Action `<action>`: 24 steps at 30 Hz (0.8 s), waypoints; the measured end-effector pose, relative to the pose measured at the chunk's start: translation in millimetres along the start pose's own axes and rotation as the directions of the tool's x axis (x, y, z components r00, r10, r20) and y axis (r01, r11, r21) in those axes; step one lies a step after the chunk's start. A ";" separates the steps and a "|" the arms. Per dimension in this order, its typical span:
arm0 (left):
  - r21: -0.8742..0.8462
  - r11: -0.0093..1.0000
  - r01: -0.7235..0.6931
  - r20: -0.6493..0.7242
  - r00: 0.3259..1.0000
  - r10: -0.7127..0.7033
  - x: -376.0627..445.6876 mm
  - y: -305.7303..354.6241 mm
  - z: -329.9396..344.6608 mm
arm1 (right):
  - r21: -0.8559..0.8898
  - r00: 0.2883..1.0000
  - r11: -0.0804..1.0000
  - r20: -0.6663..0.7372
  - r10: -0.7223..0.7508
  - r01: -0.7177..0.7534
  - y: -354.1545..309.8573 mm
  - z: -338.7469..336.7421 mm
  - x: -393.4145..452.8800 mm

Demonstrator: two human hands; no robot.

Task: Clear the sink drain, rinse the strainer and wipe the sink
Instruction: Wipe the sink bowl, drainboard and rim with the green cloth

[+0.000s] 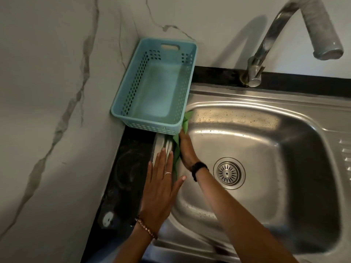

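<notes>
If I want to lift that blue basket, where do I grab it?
Probably by the oval handle slot in the far short wall of the blue basket, reaching in from above. The basket looks empty, and its near end is crowded by the right hand wiping with the green cloth.

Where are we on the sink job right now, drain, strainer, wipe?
Looks done: the strainer sits in the drain with no debris visible, and the faucet is not running. In hand: the right hand presses a green cloth against the left wall of the sink, while the left hand rests flat on the rim. Left: droplets still speckle the back wall, so the rest of the basin probably needs wiping.
</notes>
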State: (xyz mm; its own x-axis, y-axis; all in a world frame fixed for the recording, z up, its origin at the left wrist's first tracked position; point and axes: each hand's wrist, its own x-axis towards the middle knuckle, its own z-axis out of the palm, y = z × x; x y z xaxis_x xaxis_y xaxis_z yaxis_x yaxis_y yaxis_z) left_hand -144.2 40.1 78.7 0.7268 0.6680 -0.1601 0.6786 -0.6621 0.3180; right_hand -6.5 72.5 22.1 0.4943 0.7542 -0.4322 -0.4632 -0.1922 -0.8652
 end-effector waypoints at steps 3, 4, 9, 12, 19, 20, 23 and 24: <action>-0.066 0.998 -0.010 0.027 1.000 0.012 -0.2 -5.8 4.1 | 0.065 0.996 0.998 -0.083 0.011 -0.005 -0.7 -1.2 36.2; -0.098 0.995 -0.016 0.040 0.999 0.020 -0.3 -8.4 4.7 | 0.084 0.991 0.996 -0.127 0.029 -0.019 -1.3 0.2 43.8; -0.221 0.973 -0.064 0.090 0.992 0.085 0.4 -11.6 -2.2 | 0.160 0.972 0.987 -0.230 0.049 -0.012 -6.2 5.4 47.6; -0.257 0.964 -0.074 0.089 0.991 0.100 -0.4 -11.8 -5.5 | 0.066 0.993 0.995 -0.097 -0.064 0.070 -4.2 10.1 10.2; -0.450 0.890 -0.070 0.050 0.993 0.104 4.6 -19.8 -1.9 | -0.103 0.994 0.995 0.109 0.025 -0.014 23.0 0.8 -93.8; -0.465 0.882 -0.071 0.050 0.993 0.106 5.6 -21.3 -1.0 | -0.106 0.988 0.992 0.132 0.083 -0.069 23.3 -1.4 -106.6; -0.434 0.897 -0.087 0.070 0.989 0.130 6.5 -22.6 0.0 | -0.410 0.966 0.909 0.194 0.168 -0.076 24.6 -7.8 -145.4; -0.411 0.906 -0.098 0.075 0.987 0.140 5.6 -21.9 -0.1 | -0.543 0.959 0.840 0.236 0.155 -0.003 26.6 -10.0 -157.1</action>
State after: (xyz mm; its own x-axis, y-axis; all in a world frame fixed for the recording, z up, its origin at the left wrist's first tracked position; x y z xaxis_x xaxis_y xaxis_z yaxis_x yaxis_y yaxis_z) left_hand -154.9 58.4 70.9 0.8208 0.5409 -0.1835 0.5002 -0.5256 0.6881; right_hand -89.1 -57.4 64.4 0.2289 0.8416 -0.4892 0.0086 -0.5043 -0.8635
